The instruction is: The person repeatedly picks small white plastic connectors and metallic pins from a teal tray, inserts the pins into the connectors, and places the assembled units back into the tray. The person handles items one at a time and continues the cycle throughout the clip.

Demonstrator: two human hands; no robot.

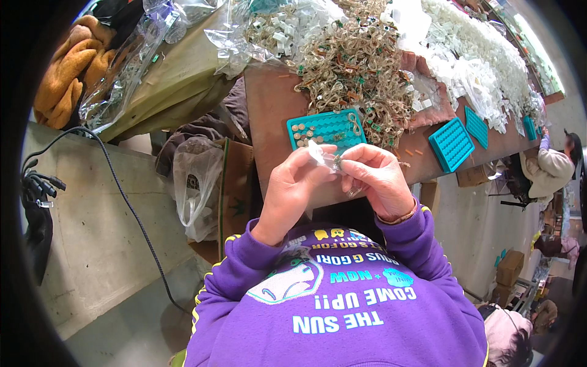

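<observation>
Both my hands meet in front of my chest, over the near edge of the brown table [269,116]. My left hand [298,183] pinches a small clear plastic bag [318,156] between thumb and fingers. Against the bag, my right hand [376,177] grips a small corded trinket [337,160] with a greenish piece, mostly hidden by the fingers. Just beyond my hands lies a teal ridged tray [330,119] holding several small round beige pieces [299,136] and a loop of cord [353,124].
A large heap of beige corded trinkets [348,67] covers the table beyond the tray. White plastic bags [471,61] pile up to the right, near two more teal trays [451,145]. A plastic bag [195,183] hangs at left; a black cable [122,196] crosses the ledge. Other people [550,168] are at right.
</observation>
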